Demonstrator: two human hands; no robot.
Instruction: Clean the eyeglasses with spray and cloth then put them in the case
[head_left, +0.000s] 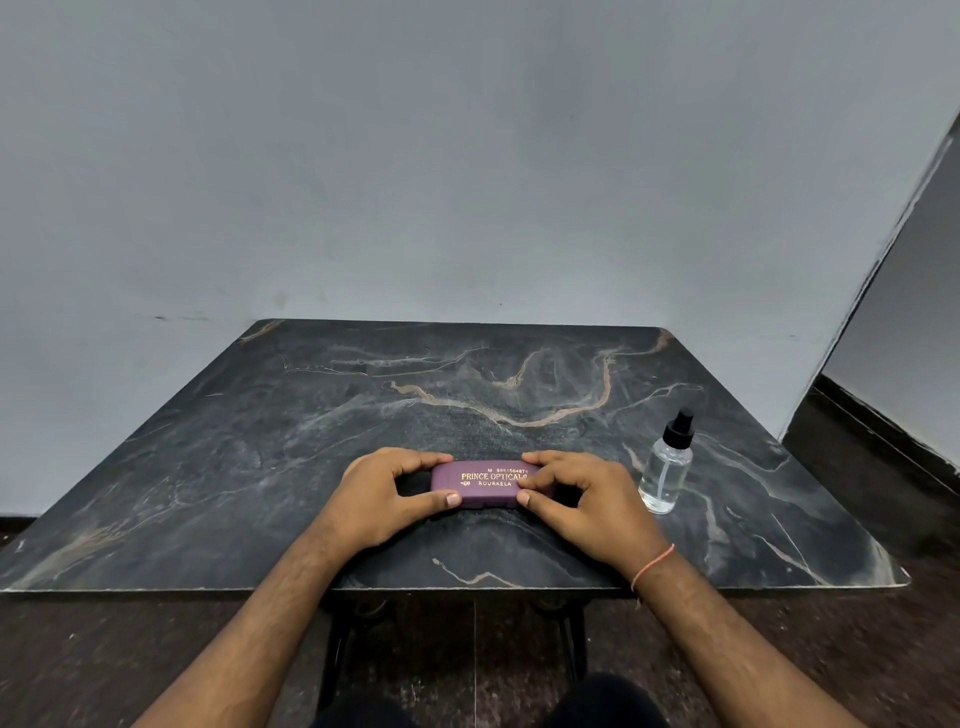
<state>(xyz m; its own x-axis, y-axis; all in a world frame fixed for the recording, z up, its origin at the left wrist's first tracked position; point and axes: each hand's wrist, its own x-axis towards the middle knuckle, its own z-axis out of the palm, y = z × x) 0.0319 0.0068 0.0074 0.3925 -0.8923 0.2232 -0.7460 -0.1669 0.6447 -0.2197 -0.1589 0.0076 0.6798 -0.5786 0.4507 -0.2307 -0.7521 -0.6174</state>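
Both hands curl around the closed maroon case (485, 483) lying on the dark marble counter (260, 441): left hand (387, 499) pinches its left end, right hand (582, 501) its right end, thumbs on the near edge. Just right of the case stands a clear spray bottle (667, 467).

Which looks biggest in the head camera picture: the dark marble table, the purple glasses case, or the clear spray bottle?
1. Dark marble table, by far the biggest.
2. and 3. Purple glasses case and clear spray bottle with black nozzle look alike in size; the case's ends sit hidden under both hands, so I won't rank them.
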